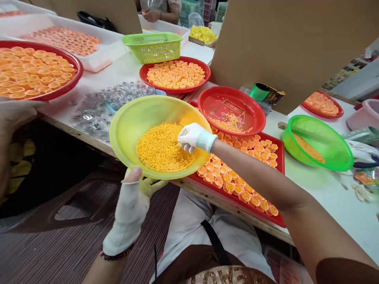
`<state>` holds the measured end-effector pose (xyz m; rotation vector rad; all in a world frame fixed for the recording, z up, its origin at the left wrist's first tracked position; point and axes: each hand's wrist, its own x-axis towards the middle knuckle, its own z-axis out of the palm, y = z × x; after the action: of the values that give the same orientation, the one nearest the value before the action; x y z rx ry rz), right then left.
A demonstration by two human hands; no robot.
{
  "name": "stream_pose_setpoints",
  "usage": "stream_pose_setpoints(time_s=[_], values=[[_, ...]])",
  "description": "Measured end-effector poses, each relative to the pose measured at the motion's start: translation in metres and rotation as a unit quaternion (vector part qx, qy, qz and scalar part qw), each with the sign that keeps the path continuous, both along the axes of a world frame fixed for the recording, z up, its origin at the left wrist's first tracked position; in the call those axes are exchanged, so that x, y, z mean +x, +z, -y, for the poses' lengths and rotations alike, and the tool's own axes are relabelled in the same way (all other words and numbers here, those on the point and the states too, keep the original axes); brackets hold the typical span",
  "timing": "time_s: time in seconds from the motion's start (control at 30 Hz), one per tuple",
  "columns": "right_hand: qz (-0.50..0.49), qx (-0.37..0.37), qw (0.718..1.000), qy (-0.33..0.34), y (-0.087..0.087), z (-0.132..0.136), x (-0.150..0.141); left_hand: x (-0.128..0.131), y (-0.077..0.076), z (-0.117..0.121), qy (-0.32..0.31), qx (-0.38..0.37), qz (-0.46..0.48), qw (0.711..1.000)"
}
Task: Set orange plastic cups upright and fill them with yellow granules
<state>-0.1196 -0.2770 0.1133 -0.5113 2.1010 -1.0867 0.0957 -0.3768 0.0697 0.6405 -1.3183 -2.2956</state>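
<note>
Grips a wide yellow plastic bowl [126, 124] near the edge of the white surface [304, 189] with white-gloved left hand [134, 201]; bunches white-gloved right hand [191, 137] over small orange-yellow beads [158, 146] inside, with any catch hidden. Risks spilling beads by slackening that one-handed hold.

Translucent yellow bowl [126, 128], held tilted; small round orange-yellow beads [158, 148] pooled inside.

I see the left hand [132, 207] partly hidden beneath the yellow bowl [126, 126]; the right forearm [254, 171] covers some orange cups [218, 181]; the leftmost red tray [78, 73] is cut off.
</note>
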Motion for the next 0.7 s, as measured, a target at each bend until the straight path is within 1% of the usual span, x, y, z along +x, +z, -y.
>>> stream_pose_setpoints(time_s=[0.07, 0.13, 0.17, 0.23, 0.3, 0.33, 0.4, 0.47, 0.57, 0.63, 0.7], values=[[0.058, -0.037, 0.997, -0.039, 0.001, -0.002, 0.002, 0.001, -0.006, 0.002, 0.032, 0.031, 0.012, 0.999], [0.083, -0.065, 0.992, -0.073, 0.005, -0.007, 0.001, 0.004, -0.018, 0.002, 0.072, 0.037, 0.032, 0.996], [0.081, -0.080, 0.990, -0.087, 0.008, -0.010, 0.000, 0.006, -0.027, 0.000, 0.086, 0.033, 0.050, 0.994], [0.048, -0.103, 0.988, -0.101, 0.011, -0.016, -0.001, 0.010, -0.051, -0.008, 0.097, 0.007, 0.104, 0.990], [0.000, -0.116, 0.988, -0.099, 0.013, -0.021, -0.002, 0.016, -0.079, -0.021, 0.084, -0.060, 0.157, 0.982], [-0.015, -0.119, 0.988, -0.096, 0.013, -0.023, -0.003, 0.019, -0.093, -0.030, 0.066, -0.102, 0.179, 0.976], [-0.010, -0.121, 0.987, -0.103, 0.013, -0.026, -0.005, 0.024, -0.116, -0.049, 0.018, -0.147, 0.200, 0.969], [0.031, -0.130, 0.983, -0.128, 0.016, -0.031, -0.008, 0.027, -0.132, -0.067, -0.042, -0.182, 0.210, 0.960], [0.099, -0.160, 0.971, -0.151, 0.024, -0.052, -0.013, 0.025, -0.147, -0.086, -0.115, -0.238, 0.215, 0.940], [0.120, -0.180, 0.965, -0.150, 0.032, -0.076, -0.012, 0.020, -0.155, -0.094, -0.139, -0.262, 0.214, 0.931], [0.120, -0.184, 0.964, -0.148, 0.037, -0.107, -0.008, 0.015, -0.162, -0.098, -0.148, -0.275, 0.213, 0.926]])
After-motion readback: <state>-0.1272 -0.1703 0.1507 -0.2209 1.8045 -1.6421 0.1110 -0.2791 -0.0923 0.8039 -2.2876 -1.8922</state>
